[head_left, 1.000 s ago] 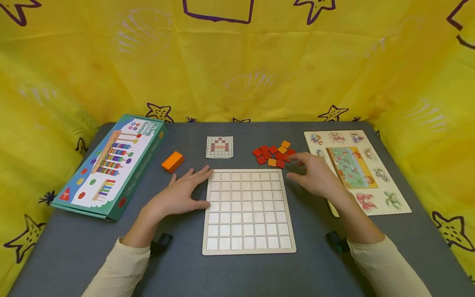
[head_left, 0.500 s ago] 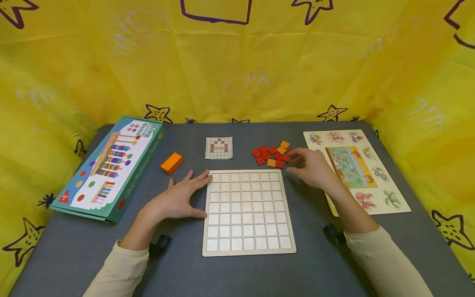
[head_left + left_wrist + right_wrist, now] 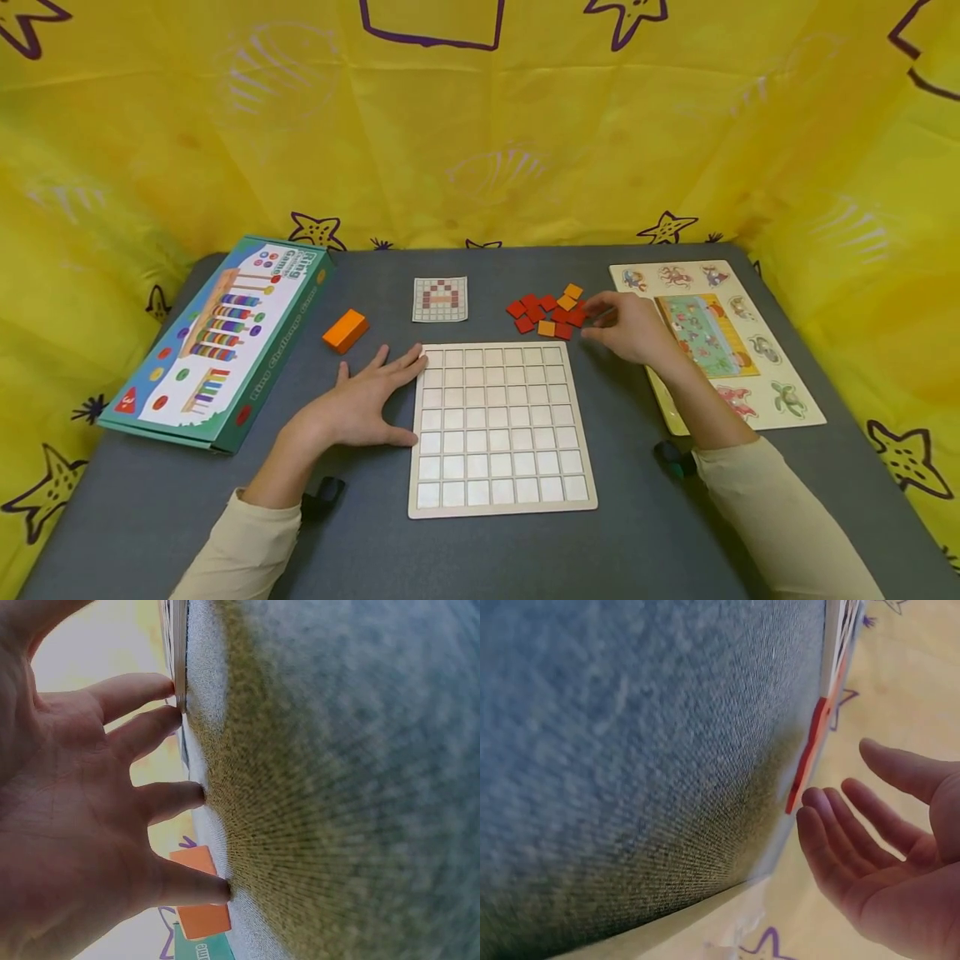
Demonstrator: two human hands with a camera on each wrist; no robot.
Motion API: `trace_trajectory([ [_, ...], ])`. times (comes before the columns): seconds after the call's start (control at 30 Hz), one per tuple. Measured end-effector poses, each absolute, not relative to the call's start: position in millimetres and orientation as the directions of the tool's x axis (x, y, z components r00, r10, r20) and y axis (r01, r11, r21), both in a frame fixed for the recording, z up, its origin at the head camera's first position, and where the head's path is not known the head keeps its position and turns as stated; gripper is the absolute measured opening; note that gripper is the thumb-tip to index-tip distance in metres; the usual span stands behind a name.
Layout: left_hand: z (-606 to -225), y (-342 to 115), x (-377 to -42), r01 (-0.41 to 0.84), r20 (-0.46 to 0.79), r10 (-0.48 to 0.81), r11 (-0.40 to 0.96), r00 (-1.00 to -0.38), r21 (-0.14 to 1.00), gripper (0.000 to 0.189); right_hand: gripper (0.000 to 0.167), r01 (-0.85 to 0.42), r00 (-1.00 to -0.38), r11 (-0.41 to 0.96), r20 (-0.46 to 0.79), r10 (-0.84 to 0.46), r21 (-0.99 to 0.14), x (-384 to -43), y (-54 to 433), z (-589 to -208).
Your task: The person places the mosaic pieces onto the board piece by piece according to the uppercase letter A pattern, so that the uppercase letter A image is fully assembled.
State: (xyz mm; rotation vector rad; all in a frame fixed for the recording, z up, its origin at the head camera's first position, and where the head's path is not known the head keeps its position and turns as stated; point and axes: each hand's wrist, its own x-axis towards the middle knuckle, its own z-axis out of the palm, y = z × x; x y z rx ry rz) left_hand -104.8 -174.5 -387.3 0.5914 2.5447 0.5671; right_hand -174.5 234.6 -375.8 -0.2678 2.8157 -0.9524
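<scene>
A pale wooden grid board [image 3: 497, 418] lies in the middle of the table in the head view. My left hand [image 3: 360, 408] is spread beside it, with fingertips and thumb tip right at its left edge. At the board's far right corner, several flat square red and orange tiles [image 3: 532, 309] lie in a loose cluster. My right hand [image 3: 630, 329] is just right of that cluster, fingertips close to the nearest red tiles. In the right wrist view the thumb stands apart from the fingers, nothing between them, beside red tiles [image 3: 810, 757] seen edge-on.
An orange block [image 3: 346, 331] stands left of the board, near a green game box [image 3: 247, 333]. Behind the board lies a small pattern card [image 3: 440, 313]. A wooden picture puzzle board [image 3: 757, 396] lies partly under my right forearm in the head view.
My right hand has shifted slightly away and its fingertips remain by the tiles. My left thumb has slid a little nearer along the board's edge. The head view has shifted slightly.
</scene>
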Motion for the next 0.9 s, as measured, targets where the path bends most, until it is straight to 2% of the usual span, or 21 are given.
trace_trajectory([
  [0.9,-391,-175,-105,0.307,-0.34,0.494,0.825,-0.8,0.475,0.114,0.038,-0.01,-0.977,0.782,-0.16,-0.141,-0.624,-212,239,-384],
])
